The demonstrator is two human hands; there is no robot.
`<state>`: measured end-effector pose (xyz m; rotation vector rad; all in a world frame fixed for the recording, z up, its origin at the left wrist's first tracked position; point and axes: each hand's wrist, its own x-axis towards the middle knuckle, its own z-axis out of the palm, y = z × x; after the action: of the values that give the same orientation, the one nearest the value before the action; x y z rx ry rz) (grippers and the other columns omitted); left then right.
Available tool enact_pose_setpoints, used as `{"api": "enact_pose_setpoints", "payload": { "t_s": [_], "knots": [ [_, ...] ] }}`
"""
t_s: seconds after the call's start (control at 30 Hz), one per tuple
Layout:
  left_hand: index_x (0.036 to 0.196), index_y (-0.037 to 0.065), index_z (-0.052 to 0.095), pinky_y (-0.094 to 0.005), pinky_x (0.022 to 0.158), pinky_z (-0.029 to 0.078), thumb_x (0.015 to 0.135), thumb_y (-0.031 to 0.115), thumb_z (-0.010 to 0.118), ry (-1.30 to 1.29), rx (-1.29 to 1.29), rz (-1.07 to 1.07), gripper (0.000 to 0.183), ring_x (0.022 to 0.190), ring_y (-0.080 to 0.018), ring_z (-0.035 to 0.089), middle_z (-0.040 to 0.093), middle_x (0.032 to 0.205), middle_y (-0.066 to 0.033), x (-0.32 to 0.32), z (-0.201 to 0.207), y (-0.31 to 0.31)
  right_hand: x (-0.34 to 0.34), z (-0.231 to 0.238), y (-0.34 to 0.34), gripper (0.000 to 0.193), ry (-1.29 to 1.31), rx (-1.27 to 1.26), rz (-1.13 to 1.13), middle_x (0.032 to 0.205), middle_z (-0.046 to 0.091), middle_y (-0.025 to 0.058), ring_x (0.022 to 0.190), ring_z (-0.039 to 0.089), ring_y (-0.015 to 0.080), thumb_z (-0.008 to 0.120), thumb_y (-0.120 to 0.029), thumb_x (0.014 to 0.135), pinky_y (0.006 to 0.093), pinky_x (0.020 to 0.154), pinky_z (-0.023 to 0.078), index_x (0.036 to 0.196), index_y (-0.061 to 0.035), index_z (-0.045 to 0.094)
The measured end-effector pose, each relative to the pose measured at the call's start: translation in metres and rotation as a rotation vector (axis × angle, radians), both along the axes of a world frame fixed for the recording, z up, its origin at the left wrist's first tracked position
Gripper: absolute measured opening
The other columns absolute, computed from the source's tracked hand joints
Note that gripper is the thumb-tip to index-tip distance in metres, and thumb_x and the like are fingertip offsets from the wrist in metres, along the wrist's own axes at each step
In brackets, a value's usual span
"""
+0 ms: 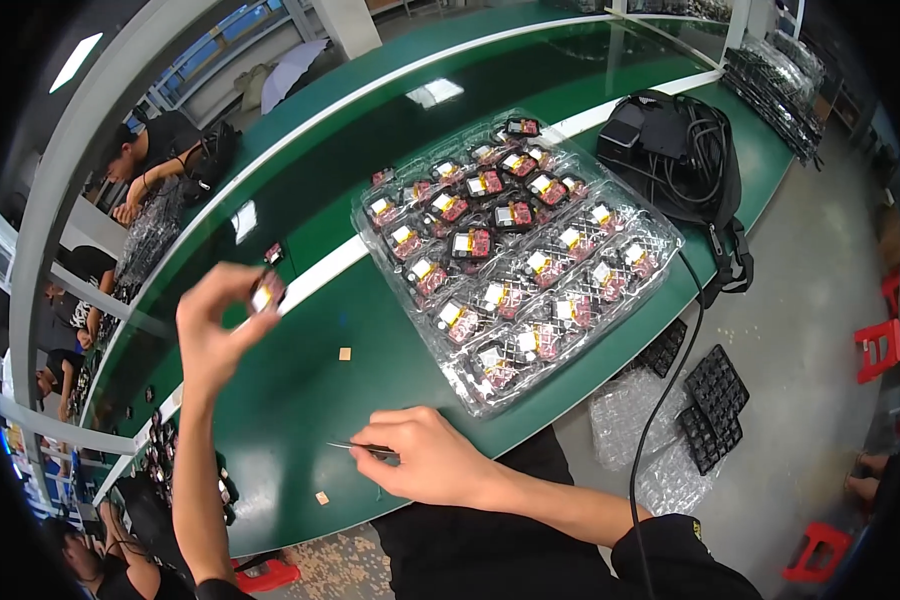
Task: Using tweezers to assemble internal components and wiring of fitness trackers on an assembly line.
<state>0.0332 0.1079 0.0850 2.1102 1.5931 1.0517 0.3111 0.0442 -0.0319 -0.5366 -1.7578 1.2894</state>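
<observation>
My left hand [215,325] is raised over the white edge of the green conveyor line, thumb and fingers closed on a small black labelled part [267,293]. Its red, yellow and white face is partly hidden by the fingers. Low over the table, my right hand [425,460] grips a thin pointed metal tool [345,445] that looks like tweezers, its tip directed left. In front of me to the right lies a clear plastic tray [475,398] filled with several similar black parts; some sit loose on top, others under clear plastic. Another such part [274,253] rests on the belt beyond my left hand.
Two small tan squares [345,354] lie on the green table [300,400]. A black bag [685,165] with a cable stands behind the tray. More black parts [160,450] are piled at the left. Black trays [715,395] and a red stool [878,350] are on the floor. Co-workers sit across the line.
</observation>
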Motion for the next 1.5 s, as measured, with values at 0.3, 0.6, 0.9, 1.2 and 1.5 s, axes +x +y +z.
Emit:
{"api": "enact_pose_setpoints", "payload": {
  "t_s": [0.3, 0.6, 0.9, 1.2, 1.5],
  "knots": [
    [0.131, 0.002, 0.079, -0.0406, 0.097, 0.055, 0.093, 0.030, 0.087, 0.398, 0.134, -0.585, 0.048, 0.104, -0.0257, 0.069, 0.073, 0.111, -0.0108, 0.217, 0.044, 0.195, 0.001, 0.003, 0.000, 0.013, -0.048, 0.023, -0.028, 0.084, 0.075, 0.0154, 0.068, 0.073, 0.0317, 0.076, -0.004, 0.095, 0.0406, 0.064, 0.057, 0.104, 0.0040, 0.081],
    [0.138, 0.010, 0.077, -0.0453, 0.118, 0.050, 0.100, 0.015, 0.078, 0.591, 0.145, -0.657, 0.038, 0.140, -0.0313, 0.057, 0.070, 0.143, -0.0077, 0.221, 0.015, 0.245, -0.002, 0.001, -0.003, 0.013, -0.025, -0.018, -0.021, 0.083, 0.075, 0.0156, 0.069, 0.073, 0.0327, 0.078, -0.005, 0.095, 0.0412, 0.066, 0.057, 0.103, 0.0039, 0.082],
    [0.135, 0.003, 0.078, -0.0461, 0.111, 0.057, 0.097, 0.026, 0.081, 0.676, -0.300, -0.195, 0.044, 0.127, -0.0354, 0.072, 0.077, 0.135, -0.0186, 0.015, 0.009, 0.210, 0.005, 0.014, 0.002, 0.016, -0.098, -0.010, -0.009, 0.088, 0.078, 0.0149, 0.070, 0.076, 0.0298, 0.080, -0.008, 0.096, 0.0388, 0.064, 0.058, 0.107, 0.0026, 0.083],
    [0.137, 0.002, 0.070, -0.0453, 0.106, 0.057, 0.099, 0.008, 0.077, 0.526, -0.185, -0.037, 0.039, 0.119, -0.0369, 0.072, 0.070, 0.133, -0.0202, -0.071, -0.058, 0.141, -0.003, 0.016, -0.002, 0.014, -0.139, -0.039, -0.011, 0.081, 0.072, 0.0136, 0.065, 0.070, 0.0296, 0.079, -0.009, 0.096, 0.0389, 0.062, 0.055, 0.104, 0.0026, 0.082],
    [0.153, 0.004, 0.061, -0.0444, 0.114, 0.054, 0.092, 0.002, 0.079, 0.186, -0.160, -0.290, 0.064, 0.127, -0.0335, 0.070, 0.071, 0.140, -0.0174, -0.015, -0.058, -0.005, 0.005, 0.013, 0.001, 0.012, -0.046, -0.149, -0.148, 0.066, 0.059, -0.0013, 0.057, 0.044, 0.0026, 0.086, 0.000, 0.092, 0.0256, 0.051, 0.029, 0.104, 0.0009, 0.086]
  ]
}}
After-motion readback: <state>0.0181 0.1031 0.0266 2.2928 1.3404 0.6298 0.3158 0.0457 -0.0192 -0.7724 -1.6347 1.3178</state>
